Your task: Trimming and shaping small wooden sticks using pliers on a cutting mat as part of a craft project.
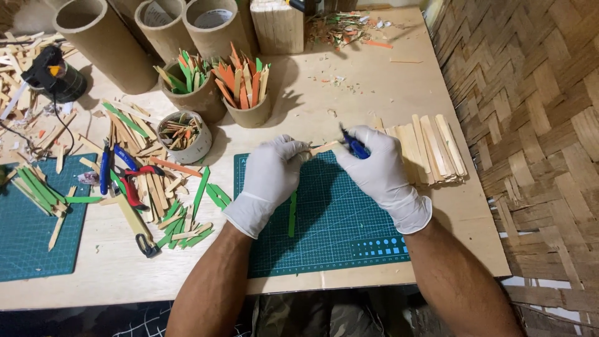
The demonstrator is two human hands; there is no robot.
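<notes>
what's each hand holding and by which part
Left hand pinches a plain wooden stick by its left end. Right hand grips a blue-handled knife by the handle.

Matt rubbery gloves on both hands [324,171], pale bare-wood stick [323,148], matt cutting mat [337,231], cardboard tubes [106,43].

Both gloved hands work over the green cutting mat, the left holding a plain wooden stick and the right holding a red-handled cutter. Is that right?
Not quite. In the head view the cutter in the right hand has a blue handle, not red. The rest holds: both gloved hands are over the green cutting mat, and the left hand holds a plain wooden stick.
</notes>
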